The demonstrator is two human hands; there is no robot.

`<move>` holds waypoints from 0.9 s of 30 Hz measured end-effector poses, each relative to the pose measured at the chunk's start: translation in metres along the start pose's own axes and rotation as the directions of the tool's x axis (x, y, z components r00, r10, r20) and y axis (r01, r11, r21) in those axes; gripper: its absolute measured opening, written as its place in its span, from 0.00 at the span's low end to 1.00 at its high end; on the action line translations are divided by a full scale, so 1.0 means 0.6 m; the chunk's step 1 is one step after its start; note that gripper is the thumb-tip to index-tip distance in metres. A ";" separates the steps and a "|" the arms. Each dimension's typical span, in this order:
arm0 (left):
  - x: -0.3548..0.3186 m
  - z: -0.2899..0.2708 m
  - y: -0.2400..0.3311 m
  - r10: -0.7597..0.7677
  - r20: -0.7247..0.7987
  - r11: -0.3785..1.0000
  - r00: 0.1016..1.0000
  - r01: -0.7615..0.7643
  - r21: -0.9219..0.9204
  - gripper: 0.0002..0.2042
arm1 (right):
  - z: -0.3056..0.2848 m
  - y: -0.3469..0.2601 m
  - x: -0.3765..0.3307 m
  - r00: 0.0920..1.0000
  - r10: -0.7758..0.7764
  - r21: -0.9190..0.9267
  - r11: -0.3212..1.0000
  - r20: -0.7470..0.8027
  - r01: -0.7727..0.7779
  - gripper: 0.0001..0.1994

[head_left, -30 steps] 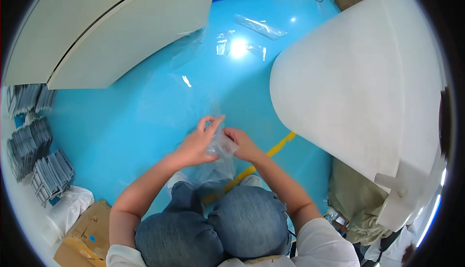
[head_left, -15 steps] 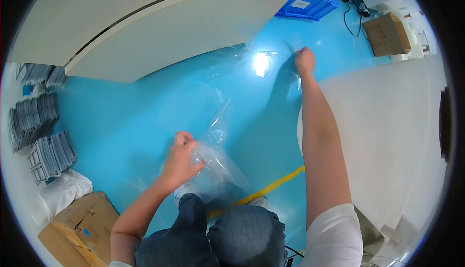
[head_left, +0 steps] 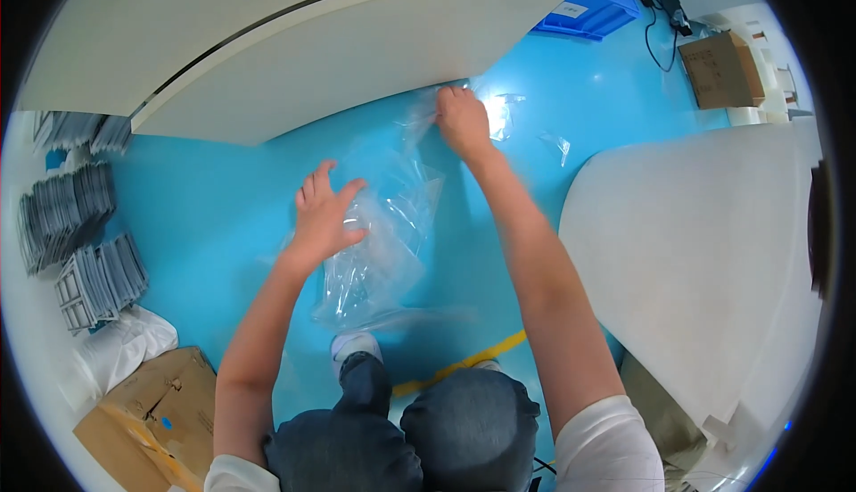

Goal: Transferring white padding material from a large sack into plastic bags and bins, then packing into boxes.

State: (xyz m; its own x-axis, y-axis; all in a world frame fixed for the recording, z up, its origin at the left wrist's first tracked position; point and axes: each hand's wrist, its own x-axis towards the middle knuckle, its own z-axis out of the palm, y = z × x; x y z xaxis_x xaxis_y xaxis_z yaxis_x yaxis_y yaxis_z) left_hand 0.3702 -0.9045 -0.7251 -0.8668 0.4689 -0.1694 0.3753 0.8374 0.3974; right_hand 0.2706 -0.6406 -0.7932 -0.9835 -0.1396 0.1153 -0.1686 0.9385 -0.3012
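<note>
A crumpled clear plastic bag lies on the blue floor in front of my knees. Over its left side is my left hand, thumb and fingers spread; whether the palm presses on the film cannot be made out. Farther off, beside the white panel's lower edge, my right hand has its fingers closed on a second piece of clear plastic film. A small scrap of clear plastic rests on the floor to the right of that hand.
A large white panel spans the far side, with a blue crate past its end. On the right stands a rounded white surface. Cardboard boxes and stacked grey frames line the sides.
My right hand has swung left to the film by the panel, leaving a scrap behind. My left hand has moved forward and its fingers have spread. The bag now lies flatter.
</note>
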 end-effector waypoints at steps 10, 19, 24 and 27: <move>0.037 0.041 -0.074 -0.135 0.313 0.737 0.940 0.307 -0.602 0.49 | -0.003 -0.177 -0.198 0.967 0.174 0.415 0.878 0.187 -0.238 0.12; -0.032 0.020 -0.011 0.183 0.018 0.978 0.983 -0.180 -0.107 0.26 | -0.007 -0.056 -0.198 0.932 -0.092 0.914 0.252 0.349 -0.317 0.15; -0.040 0.031 0.015 0.310 0.136 0.944 0.941 -0.289 -0.158 0.19 | -0.077 0.169 -0.148 0.664 0.527 -0.103 0.738 -0.530 -0.667 0.20; -0.048 0.050 0.042 0.352 0.164 0.933 0.921 -0.332 -0.135 0.15 | -0.077 0.232 -0.149 0.664 0.733 0.170 0.680 -0.147 -0.713 0.11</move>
State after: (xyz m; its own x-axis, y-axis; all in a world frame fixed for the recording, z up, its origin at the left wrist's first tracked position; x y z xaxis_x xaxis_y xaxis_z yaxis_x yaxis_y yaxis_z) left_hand 0.4143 -0.8882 -0.7373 -0.6127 0.7730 -0.1645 0.5943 0.5878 0.5489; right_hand 0.3383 -0.4830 -0.8014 -0.7668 0.6418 -0.0049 0.5756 0.6843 -0.4477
